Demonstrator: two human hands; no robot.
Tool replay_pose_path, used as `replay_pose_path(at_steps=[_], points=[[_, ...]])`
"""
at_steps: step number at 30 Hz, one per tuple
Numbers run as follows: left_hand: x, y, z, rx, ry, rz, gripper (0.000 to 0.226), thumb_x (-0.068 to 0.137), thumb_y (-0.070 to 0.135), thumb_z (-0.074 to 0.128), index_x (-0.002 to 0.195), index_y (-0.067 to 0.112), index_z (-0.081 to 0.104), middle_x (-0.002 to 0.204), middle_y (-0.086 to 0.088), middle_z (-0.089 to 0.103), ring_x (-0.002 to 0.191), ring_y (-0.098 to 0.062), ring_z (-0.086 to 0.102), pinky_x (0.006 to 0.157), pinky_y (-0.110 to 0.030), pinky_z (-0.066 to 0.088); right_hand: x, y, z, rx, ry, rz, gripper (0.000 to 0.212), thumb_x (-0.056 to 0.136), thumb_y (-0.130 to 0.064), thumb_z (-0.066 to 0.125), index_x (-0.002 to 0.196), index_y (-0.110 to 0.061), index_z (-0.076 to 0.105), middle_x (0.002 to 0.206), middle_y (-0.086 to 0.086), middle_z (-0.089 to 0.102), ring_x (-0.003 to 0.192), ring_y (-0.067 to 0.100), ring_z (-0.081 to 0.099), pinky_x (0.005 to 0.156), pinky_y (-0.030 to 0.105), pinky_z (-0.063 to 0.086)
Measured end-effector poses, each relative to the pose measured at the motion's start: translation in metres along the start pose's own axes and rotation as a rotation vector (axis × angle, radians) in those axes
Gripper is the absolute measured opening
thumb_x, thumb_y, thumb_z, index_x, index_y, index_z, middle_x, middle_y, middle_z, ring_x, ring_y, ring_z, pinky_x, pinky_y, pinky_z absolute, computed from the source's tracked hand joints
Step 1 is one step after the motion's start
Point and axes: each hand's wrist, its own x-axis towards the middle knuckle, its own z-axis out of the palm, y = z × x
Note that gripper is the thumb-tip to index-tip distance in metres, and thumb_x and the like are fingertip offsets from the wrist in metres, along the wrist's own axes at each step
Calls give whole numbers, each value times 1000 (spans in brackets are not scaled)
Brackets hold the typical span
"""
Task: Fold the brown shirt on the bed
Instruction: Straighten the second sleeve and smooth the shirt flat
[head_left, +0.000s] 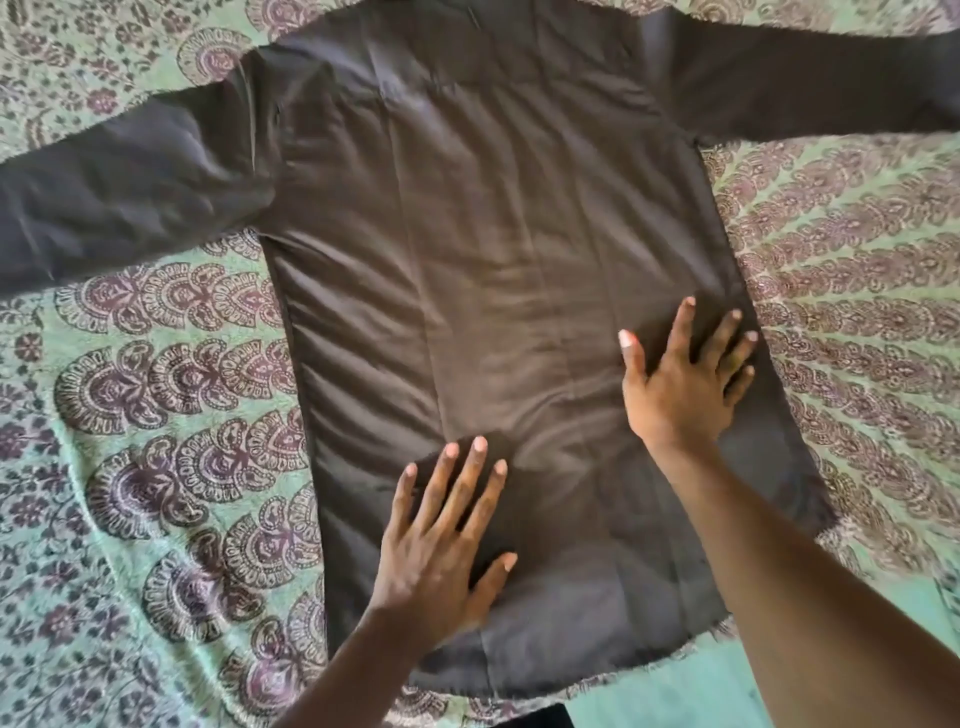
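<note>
The dark brown long-sleeved cloth shirt (498, 270) lies spread flat on the bed, its plain side up, with the hem nearest the camera and the shoulders toward the far edge of the view. Under it is a pale green bedspread printed with purple-brown paisley and flower motifs (156, 395), which shows on every side of the garment. The shirt's left-hand sleeve (119, 208) stretches out and slightly toward the camera, running off the frame's left edge; the right-hand sleeve (810, 88) reaches out to the right edge, angled slightly away. Long vertical creases run down the body of the shirt, and soft wrinkles gather where the left sleeve meets the body. The left hand (441, 540) rests palm down on the lower middle of the fabric, near the hem, its fingers spread wide and pointing away from the camera, gripping nothing. The right hand (680, 374) lies flat higher up and toward the shirt's right side seam, also splayed wide with the thumb out to the left, holding nothing. Both bare forearms enter from the bottom of the frame, the right one crossing over the shirt's lower right corner.
</note>
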Motion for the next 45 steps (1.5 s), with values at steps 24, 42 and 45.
replay_pose_path(at_steps=[24,42,45], points=[[-91,49,29,-24,53,-476,87,91,76,40,166,38,17,177,2,-2,162,-35,5,122,-72,15,-148,80,9,-103,-53,-491,68,99,-75,34,161,-51,18,175,-1,6,160,31,11,123,62,18],[-31,63,34,-107,237,-674,79,95,78,30,165,43,16,177,3,1,162,-30,6,124,-69,9,-58,149,-3,-110,37,-502,67,101,-73,30,161,-44,25,174,7,15,158,35,19,122,56,25],[-73,58,38,-167,257,-763,80,95,76,29,165,43,12,177,1,1,162,-32,7,126,-63,16,-72,182,-13,-44,4,-309,74,100,-72,27,164,-35,21,172,15,15,158,39,17,123,59,25]])
